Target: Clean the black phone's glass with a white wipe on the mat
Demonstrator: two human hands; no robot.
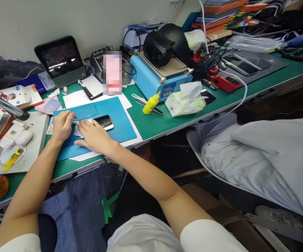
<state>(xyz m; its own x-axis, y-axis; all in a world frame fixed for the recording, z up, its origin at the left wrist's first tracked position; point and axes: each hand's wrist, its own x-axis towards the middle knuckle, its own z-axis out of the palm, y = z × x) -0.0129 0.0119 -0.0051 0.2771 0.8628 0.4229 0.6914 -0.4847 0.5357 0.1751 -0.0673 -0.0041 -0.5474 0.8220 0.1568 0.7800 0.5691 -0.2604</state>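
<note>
Phone (105, 122), slim, glossy black, lies on the rectangular blue mat (123, 120), likely slippery, best edge-held; my right hand (93, 135) lies flat across its left end, thin white tissue (77, 132) beneath; my left hand (63, 125) curls, grip unclear.

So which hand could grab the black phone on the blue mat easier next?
Probably the right hand: it covers part of the black phone, while the left hand is farther away.

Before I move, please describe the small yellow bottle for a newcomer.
Find the blue machine on the green bench. In front of it, left of the tissue pack, is the bottle. Unlike the pale pack, it is bright yellow and narrow-topped.
</note>
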